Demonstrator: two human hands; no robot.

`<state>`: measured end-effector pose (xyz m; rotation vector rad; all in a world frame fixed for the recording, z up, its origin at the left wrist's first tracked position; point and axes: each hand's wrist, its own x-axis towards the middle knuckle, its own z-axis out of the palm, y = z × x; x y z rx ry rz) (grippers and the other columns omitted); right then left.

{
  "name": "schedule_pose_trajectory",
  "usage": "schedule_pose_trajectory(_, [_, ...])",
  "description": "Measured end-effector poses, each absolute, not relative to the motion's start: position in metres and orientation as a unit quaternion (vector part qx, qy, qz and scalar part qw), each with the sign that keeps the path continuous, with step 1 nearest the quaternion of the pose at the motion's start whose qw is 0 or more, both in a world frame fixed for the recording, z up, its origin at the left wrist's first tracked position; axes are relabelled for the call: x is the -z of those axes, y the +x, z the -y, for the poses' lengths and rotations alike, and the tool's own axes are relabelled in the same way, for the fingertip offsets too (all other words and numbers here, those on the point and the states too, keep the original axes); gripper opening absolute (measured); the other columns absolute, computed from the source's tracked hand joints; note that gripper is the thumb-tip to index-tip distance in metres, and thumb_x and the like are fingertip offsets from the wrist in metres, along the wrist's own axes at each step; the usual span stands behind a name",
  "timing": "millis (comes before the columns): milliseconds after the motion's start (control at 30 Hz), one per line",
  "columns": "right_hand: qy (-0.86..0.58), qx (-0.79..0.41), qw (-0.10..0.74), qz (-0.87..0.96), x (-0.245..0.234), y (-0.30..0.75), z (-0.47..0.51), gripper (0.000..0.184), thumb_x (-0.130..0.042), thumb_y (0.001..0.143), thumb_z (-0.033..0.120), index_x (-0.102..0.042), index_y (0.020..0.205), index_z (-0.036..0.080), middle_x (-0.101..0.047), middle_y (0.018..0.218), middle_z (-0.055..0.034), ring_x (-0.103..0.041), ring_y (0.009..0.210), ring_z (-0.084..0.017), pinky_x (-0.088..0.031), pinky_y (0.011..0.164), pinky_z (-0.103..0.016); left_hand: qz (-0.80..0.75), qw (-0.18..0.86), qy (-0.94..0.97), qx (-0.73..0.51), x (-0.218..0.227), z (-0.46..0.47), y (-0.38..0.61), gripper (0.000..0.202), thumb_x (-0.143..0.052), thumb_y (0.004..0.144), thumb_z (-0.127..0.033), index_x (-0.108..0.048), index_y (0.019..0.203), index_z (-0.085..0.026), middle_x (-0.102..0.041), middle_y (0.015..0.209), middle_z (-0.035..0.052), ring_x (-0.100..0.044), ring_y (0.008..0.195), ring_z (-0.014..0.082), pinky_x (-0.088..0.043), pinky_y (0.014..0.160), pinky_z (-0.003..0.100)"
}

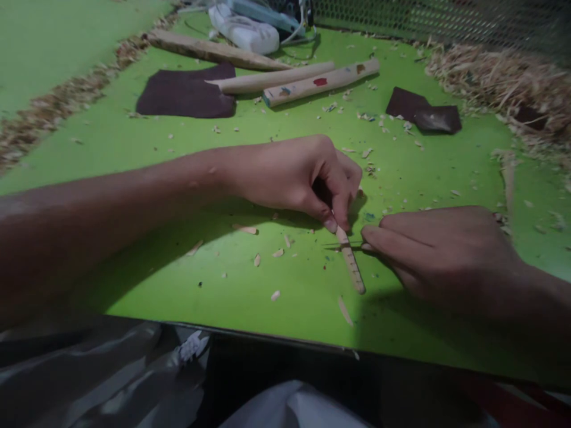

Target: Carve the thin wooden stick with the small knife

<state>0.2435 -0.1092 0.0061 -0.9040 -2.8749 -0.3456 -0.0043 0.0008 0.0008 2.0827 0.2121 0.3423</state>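
My left hand (pixel 298 178) pinches the upper end of a short thin wooden stick (pixel 352 268) that lies slanted on the green table (pixel 156 154). My right hand (pixel 437 249) is closed with its fingertips against the stick's middle, and it holds a thin dark blade-like tool (pixel 341 245) that crosses the stick. The tool is mostly hidden under the fingers, so I cannot name it. Small wood chips lie scattered around the stick.
Three long wooden sticks (pixel 319 83) lie at the back beside a dark sheet (pixel 185 95). Two smaller dark pieces (pixel 423 113) rest at the back right. A pile of wood shavings (pixel 504 83) lines the right edge. A white device (pixel 245 32) sits at the far back.
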Motion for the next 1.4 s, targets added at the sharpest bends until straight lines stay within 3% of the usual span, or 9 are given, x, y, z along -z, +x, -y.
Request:
schedule_pose_trajectory(67, [-0.315, 0.111, 0.022, 0.942, -0.0064, 0.2438, 0.1096, 0.048, -0.029, 0.105, 0.013, -0.069, 0.081, 0.024, -0.051, 0.064, 0.0012, -0.049, 0.060, -0.015, -0.023, 0.058, -0.032, -0.087, 0.484, 0.860, -0.135, -0.0016, -0.0006, -0.0041, 0.010, -0.080, 0.089, -0.017, -0.087, 0.088, -0.023, -0.079, 0.093, 0.0066, -0.071, 0.087, 0.0172, -0.058, 0.079, 0.028])
schedule_pose_trajectory(167, [-0.269, 0.158, 0.064, 0.948, -0.0068, 0.2437, 0.1097, 0.051, -0.027, 0.109, 0.014, -0.067, 0.078, 0.023, -0.046, 0.062, 0.0012, -0.043, 0.058, -0.016, -0.020, 0.058, -0.033, -0.081, 0.482, 0.861, -0.138, -0.0015, -0.0003, -0.0042, 0.011, -0.078, 0.090, -0.016, -0.087, 0.088, -0.023, -0.078, 0.093, 0.0064, -0.071, 0.086, 0.0164, -0.058, 0.079, 0.027])
schedule_pose_trajectory(400, [-0.246, 0.213, 0.098, 0.940, -0.0085, 0.2397, 0.1103, 0.044, -0.038, 0.105, 0.008, -0.071, 0.079, 0.021, -0.054, 0.061, -0.0011, -0.044, 0.059, -0.018, -0.024, 0.058, -0.038, -0.083, 0.490, 0.854, -0.152, 0.0010, 0.0006, -0.0050, 0.010, -0.080, 0.089, -0.016, -0.087, 0.088, -0.022, -0.079, 0.094, 0.0076, -0.071, 0.087, 0.0172, -0.058, 0.078, 0.028])
schedule_pose_trajectory(533, [-0.244, 0.205, 0.102, 0.942, -0.0094, 0.2405, 0.1095, 0.041, -0.041, 0.104, 0.006, -0.076, 0.088, 0.020, -0.058, 0.064, -0.0009, -0.046, 0.059, -0.018, -0.025, 0.057, -0.036, -0.089, 0.496, 0.851, -0.149, 0.0012, 0.0010, -0.0052, 0.008, -0.081, 0.089, -0.016, -0.087, 0.087, -0.022, -0.079, 0.093, 0.0075, -0.071, 0.086, 0.0168, -0.057, 0.077, 0.027])
schedule_pose_trajectory(633, [-0.248, 0.194, 0.100, 0.944, -0.0090, 0.2422, 0.1087, 0.039, -0.043, 0.103, 0.007, -0.074, 0.084, 0.022, -0.059, 0.065, -0.0016, -0.048, 0.061, -0.018, -0.026, 0.058, -0.036, -0.095, 0.493, 0.852, -0.147, 0.0008, 0.0004, -0.0052, 0.005, -0.084, 0.087, -0.019, -0.087, 0.088, -0.022, -0.079, 0.090, 0.0075, -0.071, 0.085, 0.0177, -0.058, 0.079, 0.029])
schedule_pose_trajectory(1400, [-0.240, 0.158, 0.094, 0.953, -0.0105, 0.2405, 0.1072, 0.042, -0.039, 0.103, 0.004, -0.073, 0.086, 0.023, -0.059, 0.064, 0.0003, -0.048, 0.059, -0.017, -0.027, 0.057, -0.034, -0.088, 0.496, 0.851, -0.147, 0.0019, -0.0001, -0.0051, 0.012, -0.080, 0.087, -0.013, -0.087, 0.088, -0.022, -0.079, 0.092, 0.0076, -0.069, 0.085, 0.0172, -0.056, 0.074, 0.028])
